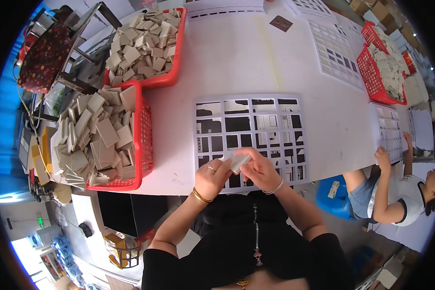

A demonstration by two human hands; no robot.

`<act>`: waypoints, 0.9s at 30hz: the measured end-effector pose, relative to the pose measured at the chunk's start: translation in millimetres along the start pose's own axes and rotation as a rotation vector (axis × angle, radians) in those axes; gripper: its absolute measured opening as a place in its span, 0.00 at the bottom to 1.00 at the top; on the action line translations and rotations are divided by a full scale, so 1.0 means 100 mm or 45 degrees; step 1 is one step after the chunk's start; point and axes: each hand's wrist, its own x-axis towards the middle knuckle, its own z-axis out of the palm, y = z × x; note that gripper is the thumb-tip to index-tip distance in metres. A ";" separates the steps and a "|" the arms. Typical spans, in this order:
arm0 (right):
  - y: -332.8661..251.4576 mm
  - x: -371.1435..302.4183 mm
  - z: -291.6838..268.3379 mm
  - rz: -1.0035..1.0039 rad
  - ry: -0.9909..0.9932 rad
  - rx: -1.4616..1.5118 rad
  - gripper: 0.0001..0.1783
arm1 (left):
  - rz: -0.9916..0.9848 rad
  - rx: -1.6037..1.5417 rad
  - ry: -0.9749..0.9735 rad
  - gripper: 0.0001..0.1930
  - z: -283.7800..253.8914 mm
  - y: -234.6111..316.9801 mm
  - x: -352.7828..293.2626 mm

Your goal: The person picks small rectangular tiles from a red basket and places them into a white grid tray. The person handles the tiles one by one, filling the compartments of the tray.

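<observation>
1. Since the pale tiles (238, 163) look thin, flat and straight-edged, they should be light and stiff, unlikely to bend; whether there is one or a small stack in hand, I cannot tell for sure.
2. They are held up between the two hands, over the near part of the compartmented white tray (304, 145) on the desk (217, 67).
3. Their faces look matte, so I would expect little slip, though corners could chip if knocked; what they are made of does not show.
4. Best hold, in my judgement: a light pinch on opposite edges, leaving the broad face free.
5. The left hand (210, 179) has its fingers drawn close together, pinching the left end.
6. The right hand (261, 171) curls around the other end, index finger and thumb only slightly parted, with the tiles between them.
7. More such pieces heap in the red basket (145, 130) to the left.
</observation>
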 end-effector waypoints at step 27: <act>0.31 0.22 -1.33 -0.073 0.822 -0.134 0.16 | -0.602 -0.045 -0.127 0.16 0.89 -0.73 0.82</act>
